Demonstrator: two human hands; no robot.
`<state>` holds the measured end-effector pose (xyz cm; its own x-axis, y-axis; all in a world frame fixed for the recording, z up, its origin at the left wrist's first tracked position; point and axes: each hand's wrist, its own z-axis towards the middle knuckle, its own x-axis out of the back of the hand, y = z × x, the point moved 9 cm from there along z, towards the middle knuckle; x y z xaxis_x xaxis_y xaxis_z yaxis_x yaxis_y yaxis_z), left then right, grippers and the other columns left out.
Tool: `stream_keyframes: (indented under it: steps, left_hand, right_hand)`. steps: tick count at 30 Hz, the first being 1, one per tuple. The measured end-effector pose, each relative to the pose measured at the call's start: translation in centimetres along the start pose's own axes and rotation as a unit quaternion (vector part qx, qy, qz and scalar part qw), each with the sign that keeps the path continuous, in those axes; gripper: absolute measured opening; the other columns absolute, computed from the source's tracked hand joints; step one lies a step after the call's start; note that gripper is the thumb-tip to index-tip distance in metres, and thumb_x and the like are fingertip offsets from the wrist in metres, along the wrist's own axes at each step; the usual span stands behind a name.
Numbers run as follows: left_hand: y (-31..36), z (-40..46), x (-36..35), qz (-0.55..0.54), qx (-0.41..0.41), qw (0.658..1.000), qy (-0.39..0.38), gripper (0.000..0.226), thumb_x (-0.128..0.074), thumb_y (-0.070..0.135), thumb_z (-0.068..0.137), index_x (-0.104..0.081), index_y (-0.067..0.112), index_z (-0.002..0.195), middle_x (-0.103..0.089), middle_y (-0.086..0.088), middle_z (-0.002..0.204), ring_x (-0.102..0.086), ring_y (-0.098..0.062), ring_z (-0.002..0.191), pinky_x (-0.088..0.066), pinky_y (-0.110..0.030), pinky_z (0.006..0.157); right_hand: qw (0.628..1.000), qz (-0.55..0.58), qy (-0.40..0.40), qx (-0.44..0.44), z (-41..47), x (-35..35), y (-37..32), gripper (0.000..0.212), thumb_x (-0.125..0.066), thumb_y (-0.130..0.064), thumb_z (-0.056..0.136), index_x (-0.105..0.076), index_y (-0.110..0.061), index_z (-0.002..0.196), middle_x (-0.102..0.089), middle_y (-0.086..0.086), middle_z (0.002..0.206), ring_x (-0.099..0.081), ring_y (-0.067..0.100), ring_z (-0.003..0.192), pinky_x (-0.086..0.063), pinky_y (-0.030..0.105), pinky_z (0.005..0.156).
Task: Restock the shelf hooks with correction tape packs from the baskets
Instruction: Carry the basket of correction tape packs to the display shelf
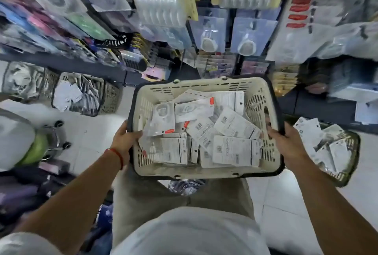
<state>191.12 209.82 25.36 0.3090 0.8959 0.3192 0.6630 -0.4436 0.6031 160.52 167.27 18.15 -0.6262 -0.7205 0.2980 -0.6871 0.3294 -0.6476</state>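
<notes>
You hold a cream plastic shopping basket with slotted walls and a dark rim (206,169) over your lap, one hand on each side. Your left hand (124,138) grips the left rim, its fingers (136,134) curled over the edge into the basket and touching the packs there. Your right hand (286,142) grips the right rim, fingers wrapped over it the same way. A thin red string bracelet (116,154) circles your left wrist.

Inside the basket lies a loose heap of white card-backed correction tape packs (233,148), some face up with red tabs, most showing barcoded backs.

On the pale tiled floor (90,132) to the left stands a second slotted basket of white packs (81,95), and a third basket of the same packs (331,148) sits low on the right, just beside your right hand. Ahead, the shelf hooks carry hanging blister packs (210,33); that area is blurred.
</notes>
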Motion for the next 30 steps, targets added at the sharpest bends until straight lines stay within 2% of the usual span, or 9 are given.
stream_keyframes:
  steps: [3,7,11,12,15,19,26,28,30]
  left_hand:
    - [-0.5,2.8,-2.1,0.03,0.033,0.998,-0.041,0.06,-0.057,-0.017,0.091,-0.061,0.018,0.139,-0.07,-0.021,0.129,-0.067,-0.043,0.108,-0.054,-0.063,0.098]
    - [-1.8,7.9,-4.5,0.088,0.062,0.991,-0.084,0.049,-0.062,-0.01,0.094,-0.059,0.012,0.138,-0.067,-0.023,0.135,-0.065,-0.046,0.116,-0.049,-0.069,0.104]
    - [-4.2,13.0,-6.5,0.143,0.052,0.983,-0.103,0.051,-0.056,-0.011,0.099,-0.055,0.011,0.145,-0.063,-0.025,0.14,-0.063,-0.047,0.12,-0.046,-0.069,0.107]
    - [-5.0,14.8,-7.1,0.16,0.046,0.981,-0.103,0.051,-0.054,-0.011,0.1,-0.055,0.01,0.147,-0.063,-0.025,0.141,-0.062,-0.048,0.123,-0.046,-0.069,0.108]
    - [-8.3,21.1,-8.8,0.189,0.04,0.977,-0.095,0.049,-0.055,-0.009,0.102,-0.057,0.011,0.146,-0.063,-0.023,0.141,-0.064,-0.042,0.121,-0.049,-0.063,0.106]
    - [-13.7,29.9,-11.7,0.214,0.02,0.974,-0.068,0.045,-0.061,-0.004,0.099,-0.068,0.021,0.135,-0.07,-0.019,0.13,-0.068,-0.037,0.108,-0.059,-0.051,0.089]
    - [-22.6,40.0,-14.3,0.196,0.044,0.98,-0.011,0.035,-0.067,0.001,0.097,-0.075,0.036,0.095,-0.074,-0.017,0.11,-0.071,-0.046,0.104,-0.055,-0.073,0.089]
    - [-24.6,41.8,-14.4,0.182,0.049,0.982,-0.009,0.036,-0.07,0.002,0.095,-0.076,0.038,0.1,-0.076,-0.014,0.108,-0.072,-0.044,0.102,-0.057,-0.067,0.089]
    - [-26.6,43.1,-14.6,0.149,0.061,0.987,-0.016,0.033,-0.076,0.005,0.09,-0.078,0.033,0.109,-0.078,-0.016,0.111,-0.075,-0.037,0.093,-0.062,-0.053,0.083]
  right_hand:
    - [0.999,0.013,0.027,-0.012,-0.7,0.2,2.6,0.035,-0.064,-0.019,0.103,-0.064,-0.023,0.138,-0.073,0.01,0.123,-0.07,0.027,0.105,-0.057,0.047,0.096]
    - [0.996,0.032,0.082,-0.021,-1.7,-0.7,6.5,0.031,-0.065,-0.019,0.103,-0.066,-0.024,0.134,-0.074,0.004,0.113,-0.067,0.005,0.089,-0.05,0.028,0.08]
    - [0.992,0.003,0.122,-0.041,-0.6,-3.3,10.9,0.006,-0.065,-0.027,0.103,-0.07,-0.025,0.105,-0.075,0.008,0.095,-0.068,0.011,0.073,-0.053,0.026,0.061]
    - [0.99,-0.014,0.133,-0.051,0.5,-4.1,12.5,0.01,-0.066,-0.03,0.103,-0.07,-0.021,0.103,-0.074,0.01,0.091,-0.066,0.016,0.07,-0.049,0.029,0.058]
    - [0.984,-0.055,0.15,-0.082,5.4,-7.1,17.6,0.012,-0.066,-0.024,0.101,-0.067,-0.013,0.106,-0.07,0.015,0.091,-0.06,0.023,0.066,-0.041,0.031,0.059]
    - [0.981,-0.054,0.14,-0.123,13.7,-12.1,25.6,0.031,-0.068,-0.03,0.1,-0.068,-0.002,0.113,-0.073,0.024,0.098,-0.069,0.035,0.079,-0.052,0.037,0.064]
    - [0.979,-0.029,0.164,-0.121,24.1,-17.1,33.7,0.046,-0.066,-0.049,0.098,-0.063,-0.008,0.12,-0.072,0.017,0.112,-0.071,0.039,0.101,-0.061,0.055,0.085]
    - [0.975,-0.035,0.189,-0.116,25.1,-17.9,34.8,0.048,-0.066,-0.052,0.098,-0.063,-0.01,0.119,-0.071,0.015,0.111,-0.07,0.037,0.1,-0.06,0.051,0.084]
    - [0.971,-0.039,0.214,-0.104,25.2,-18.5,35.5,0.042,-0.066,-0.051,0.099,-0.064,-0.013,0.117,-0.07,0.009,0.104,-0.068,0.032,0.093,-0.055,0.033,0.075]
